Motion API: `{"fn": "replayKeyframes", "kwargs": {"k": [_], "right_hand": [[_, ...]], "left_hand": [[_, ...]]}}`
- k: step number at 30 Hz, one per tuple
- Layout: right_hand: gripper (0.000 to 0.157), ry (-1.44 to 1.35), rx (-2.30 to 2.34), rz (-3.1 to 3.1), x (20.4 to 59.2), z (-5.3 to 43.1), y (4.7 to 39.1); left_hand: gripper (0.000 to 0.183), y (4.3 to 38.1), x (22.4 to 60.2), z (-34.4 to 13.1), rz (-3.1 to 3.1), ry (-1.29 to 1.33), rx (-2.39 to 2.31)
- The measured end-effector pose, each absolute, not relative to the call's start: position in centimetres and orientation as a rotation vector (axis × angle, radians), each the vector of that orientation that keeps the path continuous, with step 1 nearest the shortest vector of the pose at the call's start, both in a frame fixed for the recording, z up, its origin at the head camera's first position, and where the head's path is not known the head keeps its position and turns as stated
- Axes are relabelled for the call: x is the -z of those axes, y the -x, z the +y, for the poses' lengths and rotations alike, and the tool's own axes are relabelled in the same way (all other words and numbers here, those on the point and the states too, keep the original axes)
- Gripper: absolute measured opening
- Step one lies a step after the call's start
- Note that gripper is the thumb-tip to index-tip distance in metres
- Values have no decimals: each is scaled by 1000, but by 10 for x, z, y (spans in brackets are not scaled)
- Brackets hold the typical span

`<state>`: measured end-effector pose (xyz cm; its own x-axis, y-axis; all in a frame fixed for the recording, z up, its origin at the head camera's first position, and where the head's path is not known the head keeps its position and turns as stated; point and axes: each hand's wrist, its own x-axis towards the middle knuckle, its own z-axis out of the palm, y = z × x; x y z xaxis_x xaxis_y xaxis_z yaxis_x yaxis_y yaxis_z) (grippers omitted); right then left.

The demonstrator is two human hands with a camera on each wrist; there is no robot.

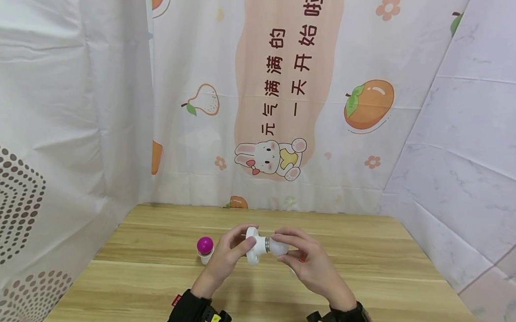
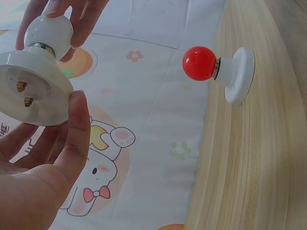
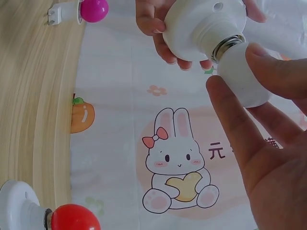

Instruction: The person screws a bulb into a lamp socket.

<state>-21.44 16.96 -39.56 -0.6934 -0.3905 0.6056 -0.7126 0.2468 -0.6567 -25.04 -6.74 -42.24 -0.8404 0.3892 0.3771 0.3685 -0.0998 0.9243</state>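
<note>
Above the table, my left hand (image 1: 229, 255) grips a white round lamp socket (image 1: 251, 251) by its wide base. In the left wrist view two brass screws show on the underside of that socket (image 2: 36, 88). My right hand (image 1: 309, 262) pinches a white light bulb (image 1: 278, 247) between thumb and fingers. The bulb (image 3: 242, 76) sits at the socket's mouth, tilted in the right wrist view, with part of its metal screw base (image 3: 228, 47) showing between glass and socket.
A red bulb (image 2: 199, 63) in a white round socket (image 2: 242, 74) stands on the wooden table (image 1: 166, 288), behind my right hand in the head view. Left of my hands is a magenta bulb (image 1: 205, 245) in a white plug-in holder (image 3: 62, 13). Printed curtains (image 1: 188, 142) hang around the table.
</note>
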Motion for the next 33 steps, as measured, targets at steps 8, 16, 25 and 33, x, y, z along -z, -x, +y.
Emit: {"fn": "replayKeyframes", "kwargs": {"k": [8, 16, 25, 33], "right_hand": [[44, -919, -1436, -2281, 393, 168, 212], [43, -826, -1413, -2343, 389, 167, 211], [40, -735, -1368, -2399, 388, 168, 212], [37, -695, -1363, -2420, 390, 169, 213]], "left_hand": [[40, 251, 423, -67, 2109, -905, -2139], [39, 251, 423, -66, 2122, -901, -2136], [40, 252, 424, -66, 2133, -907, -2125], [40, 251, 424, -66, 2157, -905, -2105]]}}
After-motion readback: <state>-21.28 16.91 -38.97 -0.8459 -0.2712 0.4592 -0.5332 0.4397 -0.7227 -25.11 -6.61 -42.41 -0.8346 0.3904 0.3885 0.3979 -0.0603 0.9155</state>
